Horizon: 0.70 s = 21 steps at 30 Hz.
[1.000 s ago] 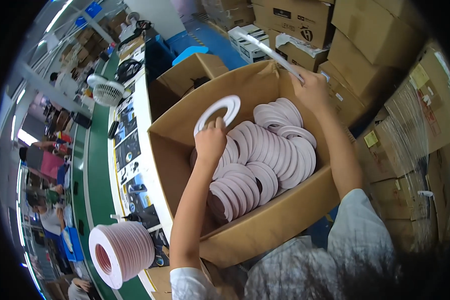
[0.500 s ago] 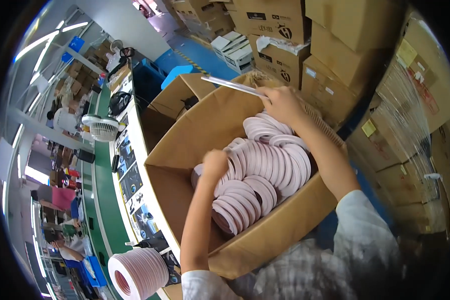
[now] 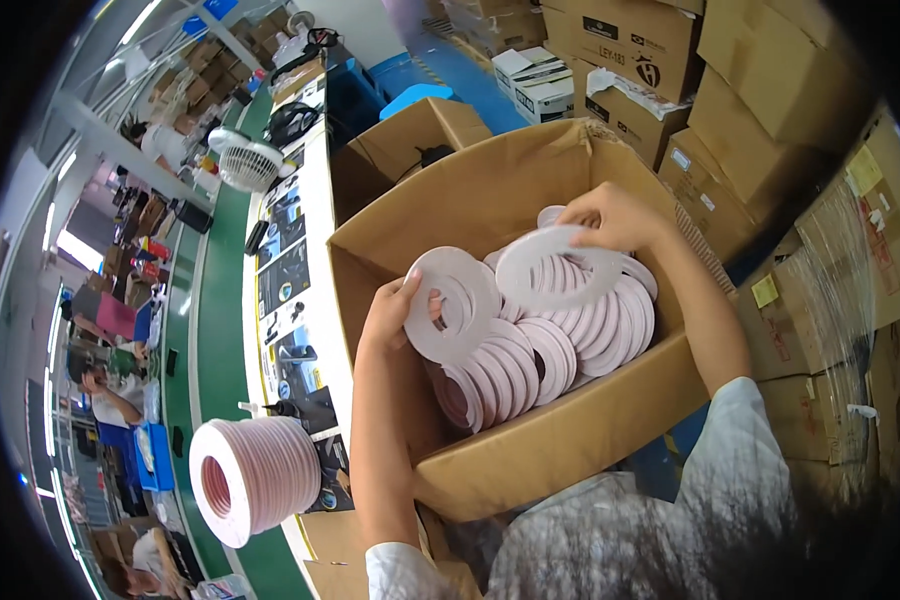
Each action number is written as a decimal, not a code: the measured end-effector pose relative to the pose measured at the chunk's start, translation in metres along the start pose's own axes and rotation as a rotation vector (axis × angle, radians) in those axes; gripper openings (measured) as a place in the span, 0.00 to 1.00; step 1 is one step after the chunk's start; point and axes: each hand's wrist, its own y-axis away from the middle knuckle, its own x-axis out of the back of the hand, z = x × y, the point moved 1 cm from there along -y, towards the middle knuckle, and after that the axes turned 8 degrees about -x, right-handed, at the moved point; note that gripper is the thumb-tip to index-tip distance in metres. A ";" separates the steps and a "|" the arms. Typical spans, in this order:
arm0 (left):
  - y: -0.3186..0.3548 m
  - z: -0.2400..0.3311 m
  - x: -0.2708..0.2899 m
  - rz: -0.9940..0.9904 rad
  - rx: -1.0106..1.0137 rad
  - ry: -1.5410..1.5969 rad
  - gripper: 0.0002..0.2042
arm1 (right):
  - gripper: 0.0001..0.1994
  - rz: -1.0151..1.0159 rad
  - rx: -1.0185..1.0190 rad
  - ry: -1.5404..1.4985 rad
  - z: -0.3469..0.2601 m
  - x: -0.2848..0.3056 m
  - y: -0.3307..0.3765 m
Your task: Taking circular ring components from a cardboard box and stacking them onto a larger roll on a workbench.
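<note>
My left hand (image 3: pixel 392 312) pinches a flat pale-pink ring (image 3: pixel 478 290) by its left edge and holds it upright over an open cardboard box (image 3: pixel 570 447). Gripped at its upper right edge, a second pale ring (image 3: pixel 518 268) tilts in my right hand (image 3: pixel 618 216), beside the first. Below both, many like rings (image 3: pixel 498 372) lie in the box in leaning, overlapping rows. The held rings hide part of these rows.
On the bench edge to the left stands a stack of pink rings (image 3: pixel 280 468), near a dark bottle (image 3: pixel 310 410). Beyond are a white fan (image 3: pixel 248 165) and a green conveyor (image 3: pixel 220 300). Stacked cartons (image 3: pixel 620 45) rise behind and at right. Other people sit far left.
My right hand has come down and turned its ring from edge-on to face-on. My left hand has lifted a ring from the box. The view has shifted, too.
</note>
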 end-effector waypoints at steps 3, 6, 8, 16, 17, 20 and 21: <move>0.001 0.003 -0.028 -0.056 0.011 -0.018 0.21 | 0.15 -0.127 0.034 -0.067 -0.006 -0.027 -0.004; 0.006 -0.001 -0.053 -0.148 -0.035 -0.166 0.24 | 0.13 -0.195 0.201 -0.050 -0.018 -0.056 -0.011; 0.001 -0.016 -0.052 -0.227 -0.071 -0.198 0.25 | 0.12 -0.178 0.312 -0.004 -0.022 -0.072 -0.017; 0.010 -0.035 -0.073 -0.430 -0.023 -0.191 0.26 | 0.07 0.095 0.836 0.340 -0.024 -0.094 -0.015; 0.013 -0.034 -0.073 -0.402 -0.040 -0.194 0.26 | 0.07 0.085 0.850 0.346 -0.029 -0.095 -0.015; 0.016 -0.029 -0.075 -0.403 0.019 -0.110 0.28 | 0.10 0.115 0.993 0.396 -0.039 -0.098 -0.012; 0.016 -0.028 -0.077 -0.411 0.055 -0.072 0.29 | 0.10 0.107 1.000 0.398 -0.040 -0.099 -0.012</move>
